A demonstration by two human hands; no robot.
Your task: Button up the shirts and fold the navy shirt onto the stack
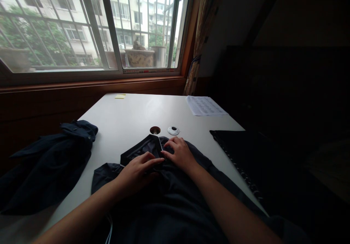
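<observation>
A dark garment (pixel 166 204), which looks like a collared jacket or shirt, lies spread on the white table (pixel 131 116). Its collar (pixel 136 148) points toward the window. My left hand (pixel 138 171) is closed on the cloth just below the collar, with thumb and fingertips near the middle of the neckline. Close beside it, my right hand (pixel 180 154) pinches the collar's right edge, where a thin pale line shows. The fingertips of the two hands nearly meet. Some of my left fingers are hidden against the dark fabric.
Another dark garment (pixel 60 156) hangs over the table's left edge. Dark cloth (pixel 246 156) lies along the right edge. Printed sheets (pixel 206 106) and a yellow sticky note (pixel 120 96) rest at the back. A cable hole (pixel 155 130) and its round cover (pixel 173 130) are beyond the collar.
</observation>
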